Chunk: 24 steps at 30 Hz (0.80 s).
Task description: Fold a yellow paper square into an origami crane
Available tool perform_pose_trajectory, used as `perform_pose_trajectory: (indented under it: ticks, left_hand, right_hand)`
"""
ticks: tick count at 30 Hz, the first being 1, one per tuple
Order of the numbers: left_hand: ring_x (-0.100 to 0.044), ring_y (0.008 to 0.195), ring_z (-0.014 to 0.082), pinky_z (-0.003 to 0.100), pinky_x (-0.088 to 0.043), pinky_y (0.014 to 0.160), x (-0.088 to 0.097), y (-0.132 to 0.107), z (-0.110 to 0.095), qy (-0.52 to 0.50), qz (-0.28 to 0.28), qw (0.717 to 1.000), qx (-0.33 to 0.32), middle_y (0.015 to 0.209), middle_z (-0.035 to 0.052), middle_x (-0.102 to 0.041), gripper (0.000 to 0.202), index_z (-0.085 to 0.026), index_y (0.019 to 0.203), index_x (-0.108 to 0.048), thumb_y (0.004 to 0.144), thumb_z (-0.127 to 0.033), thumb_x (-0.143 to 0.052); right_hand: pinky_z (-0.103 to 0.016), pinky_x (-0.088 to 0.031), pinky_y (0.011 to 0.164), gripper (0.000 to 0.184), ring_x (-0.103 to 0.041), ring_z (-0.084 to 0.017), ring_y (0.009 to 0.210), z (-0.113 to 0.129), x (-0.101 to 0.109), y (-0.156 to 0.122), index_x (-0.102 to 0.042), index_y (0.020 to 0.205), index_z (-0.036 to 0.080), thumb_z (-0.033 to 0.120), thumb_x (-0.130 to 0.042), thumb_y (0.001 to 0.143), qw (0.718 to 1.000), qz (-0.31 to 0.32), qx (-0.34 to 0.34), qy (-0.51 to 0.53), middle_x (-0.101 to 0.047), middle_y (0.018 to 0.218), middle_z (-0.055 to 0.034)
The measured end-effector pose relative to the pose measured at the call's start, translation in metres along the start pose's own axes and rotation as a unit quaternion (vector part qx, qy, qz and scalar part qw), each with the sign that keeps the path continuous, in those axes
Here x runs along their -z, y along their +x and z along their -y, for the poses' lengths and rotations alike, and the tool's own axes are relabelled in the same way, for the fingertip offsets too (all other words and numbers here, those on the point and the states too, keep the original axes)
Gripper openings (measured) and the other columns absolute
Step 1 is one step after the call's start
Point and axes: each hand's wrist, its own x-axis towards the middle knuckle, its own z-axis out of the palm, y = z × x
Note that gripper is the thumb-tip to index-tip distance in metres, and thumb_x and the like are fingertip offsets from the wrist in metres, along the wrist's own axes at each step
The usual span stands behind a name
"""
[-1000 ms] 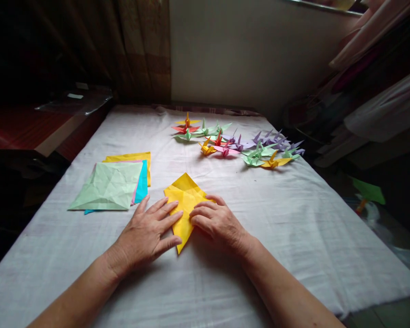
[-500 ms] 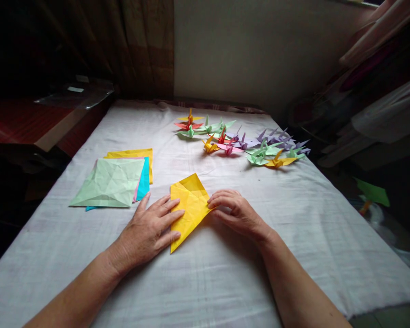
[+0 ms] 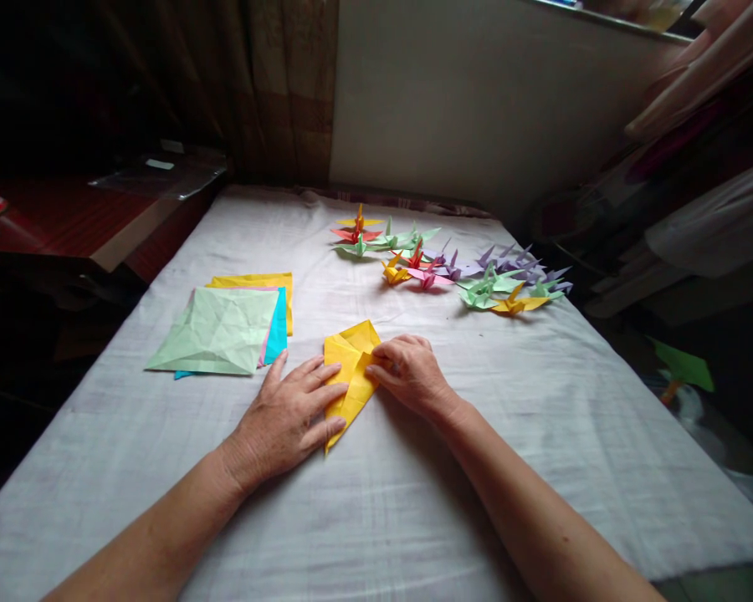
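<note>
A yellow paper (image 3: pixel 351 368), folded into a narrow pointed shape, lies on the white cloth-covered table (image 3: pixel 414 502) in front of me. My left hand (image 3: pixel 289 418) rests flat on the paper's left side, fingers stretched out and apart. My right hand (image 3: pixel 407 372) has its fingers curled and pinches the paper's right flap, folded over toward the middle.
A stack of paper sheets (image 3: pixel 226 330), creased pale green on top of blue, pink and yellow, lies to the left. Several folded paper cranes (image 3: pixel 452 267) in many colours stand at the back right. A dark wooden desk (image 3: pixel 69 226) flanks the left; hanging clothes (image 3: pixel 696 167) crowd the right.
My right hand slid off the paper's middle to its right corner, took the flap and folded it inward, so the paper is narrower. My left hand stayed pressing the left side.
</note>
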Motion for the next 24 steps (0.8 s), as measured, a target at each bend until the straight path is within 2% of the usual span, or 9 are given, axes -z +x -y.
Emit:
perform_pose_trajectory:
  ticks: [5, 8, 11, 15, 18, 21, 24]
  left_hand:
    - [-0.044, 0.136, 0.0304, 0.063, -0.009, 0.117, -0.002, -0.002, -0.002, 0.006, -0.008, 1.0, 0.011, 0.143, 0.008, -0.055, 0.047, -0.026, 0.134, -0.055, 0.09, -0.04, -0.061]
    - [-0.042, 0.137, 0.0336, 0.066, -0.003, 0.115, -0.001, -0.002, -0.003, 0.012, -0.006, 1.0, -0.002, 0.144, 0.0069, -0.054, 0.047, -0.032, 0.135, -0.055, 0.089, -0.042, -0.06]
    - [-0.04, 0.137, 0.0368, 0.069, -0.001, 0.113, 0.002, -0.003, -0.004, 0.016, 0.015, 1.0, -0.011, 0.147, 0.0073, -0.051, 0.048, -0.036, 0.134, -0.057, 0.088, -0.047, -0.061]
    - [-0.037, 0.139, 0.0376, 0.07, 0.0, 0.113, 0.004, -0.004, -0.006, 0.031, 0.032, 0.999, -0.011, 0.15, 0.0087, -0.047, 0.058, -0.038, 0.141, -0.049, 0.086, -0.046, -0.063]
    - [-0.036, 0.14, 0.0378, 0.071, 0.0, 0.112, 0.003, -0.005, -0.005, 0.035, 0.036, 0.999, -0.012, 0.151, 0.008, -0.046, 0.063, -0.04, 0.144, -0.044, 0.085, -0.044, -0.065]
    - [-0.035, 0.141, 0.0378, 0.071, 0.0, 0.113, 0.002, -0.006, -0.003, 0.03, 0.045, 0.998, -0.015, 0.152, 0.0078, -0.044, 0.062, -0.039, 0.142, -0.047, 0.084, -0.045, -0.066]
    - [-0.034, 0.142, 0.0385, 0.071, -0.003, 0.113, 0.005, -0.006, -0.002, 0.024, 0.063, 0.998, -0.01, 0.154, 0.008, -0.042, 0.058, -0.037, 0.139, -0.052, 0.084, -0.046, -0.066]
  right_hand:
    - [-0.037, -0.038, 0.084, 0.016, -0.062, -0.022, 0.087, -0.002, -0.009, -0.004, -0.068, 0.092, 0.022, 0.027, -0.074, 0.078, 0.999, -0.043, 0.002, 0.014, -0.072, 0.082, -0.0022]
    - [-0.038, -0.04, 0.085, 0.02, -0.062, -0.023, 0.091, -0.003, -0.014, -0.006, -0.067, 0.097, 0.021, 0.028, -0.073, 0.079, 0.997, -0.07, 0.006, 0.015, -0.071, 0.086, -0.0038]
    - [-0.041, -0.041, 0.092, 0.028, -0.06, -0.026, 0.105, -0.004, -0.016, -0.008, -0.064, 0.105, 0.021, 0.032, -0.071, 0.08, 0.996, -0.089, 0.014, 0.008, -0.07, 0.105, -0.0086]
    - [-0.049, -0.033, 0.107, 0.06, -0.041, -0.034, 0.135, -0.001, -0.016, -0.013, -0.058, 0.123, 0.019, 0.052, -0.073, 0.075, 0.997, -0.062, 0.039, -0.024, -0.055, 0.139, -0.0155]
    - [-0.056, -0.028, 0.11, 0.077, -0.032, -0.039, 0.141, -0.001, -0.017, -0.017, -0.053, 0.133, 0.019, 0.062, -0.072, 0.072, 0.998, -0.032, 0.025, -0.057, -0.045, 0.148, -0.0191]
    - [-0.06, -0.027, 0.109, 0.078, -0.031, -0.04, 0.142, -0.01, -0.018, -0.018, -0.05, 0.137, 0.021, 0.061, -0.072, 0.074, 0.996, -0.038, -0.017, -0.076, -0.042, 0.15, -0.0195]
    - [-0.062, -0.029, 0.107, 0.067, -0.032, -0.041, 0.141, -0.021, -0.018, -0.016, -0.052, 0.136, 0.022, 0.054, -0.069, 0.079, 0.991, -0.066, -0.067, -0.09, -0.044, 0.148, -0.0197]
